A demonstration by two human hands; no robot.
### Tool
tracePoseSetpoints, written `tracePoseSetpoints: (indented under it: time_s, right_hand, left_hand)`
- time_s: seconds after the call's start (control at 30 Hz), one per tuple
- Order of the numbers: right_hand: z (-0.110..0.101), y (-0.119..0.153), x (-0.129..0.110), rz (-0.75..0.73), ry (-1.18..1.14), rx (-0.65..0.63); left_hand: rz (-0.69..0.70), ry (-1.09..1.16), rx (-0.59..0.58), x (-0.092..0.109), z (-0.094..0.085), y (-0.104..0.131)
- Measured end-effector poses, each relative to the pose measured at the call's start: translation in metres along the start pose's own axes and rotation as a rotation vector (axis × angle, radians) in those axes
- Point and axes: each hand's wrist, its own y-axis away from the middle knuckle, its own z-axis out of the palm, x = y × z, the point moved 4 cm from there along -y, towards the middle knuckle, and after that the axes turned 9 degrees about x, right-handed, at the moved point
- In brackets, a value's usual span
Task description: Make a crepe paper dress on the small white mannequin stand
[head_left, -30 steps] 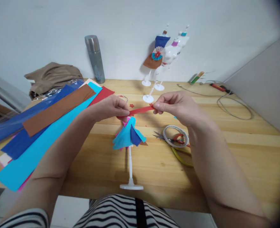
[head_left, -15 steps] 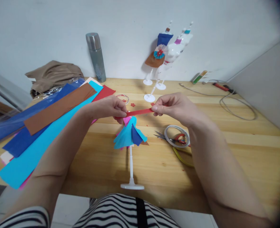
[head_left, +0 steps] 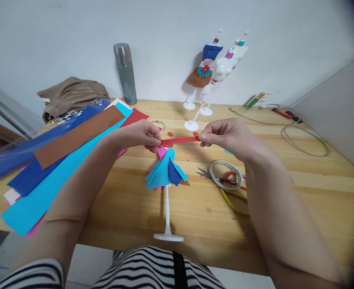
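A narrow red paper strip (head_left: 179, 141) is stretched nearly level between my two hands. My left hand (head_left: 143, 135) pinches one end, and my right hand (head_left: 220, 133) pinches the other. Just below the strip stands a small mannequin on a white stand (head_left: 167, 208), dressed in a skirt of light blue, dark blue, pink and brown paper (head_left: 163, 170). Its upper part is mostly hidden behind the strip and my left fingers. Small red paper flowers (head_left: 170, 134) lie on the table behind the strip.
Coloured crepe paper strips (head_left: 77, 136) lie stacked at left, before a brown cloth (head_left: 74, 92) and a thermos (head_left: 125, 74). Scissors (head_left: 205, 173), a tape roll (head_left: 212, 176) and yellow-handled tool (head_left: 232, 202) lie at right. More mannequins (head_left: 205, 78) stand behind. A cable (head_left: 288, 138) curls far right.
The view has shifted slightly. My right hand has drawn a little away from my left, so more of the red strip shows between them.
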Motion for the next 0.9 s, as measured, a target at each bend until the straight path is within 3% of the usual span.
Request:
tracePoseSetpoints:
  time_s: [0.2,0.47,0.7,0.9]
  right_hand:
    - [-0.001,0.000,-0.001,0.016,0.012,0.024]
    - [-0.003,0.000,-0.006,0.012,-0.012,0.061]
    - [0.002,0.004,-0.009,-0.003,-0.015,0.004]
    - [0.013,0.015,-0.027,-0.004,-0.095,-0.069]
  left_hand:
    - [0.012,-0.010,0.042,0.004,-0.003,0.002]
    - [0.046,0.035,-0.005,-0.003,-0.002,-0.003]
    - [0.238,-0.114,0.069,0.006,-0.005,0.000]
    - [0.328,0.062,0.081,0.007,0.023,-0.009]
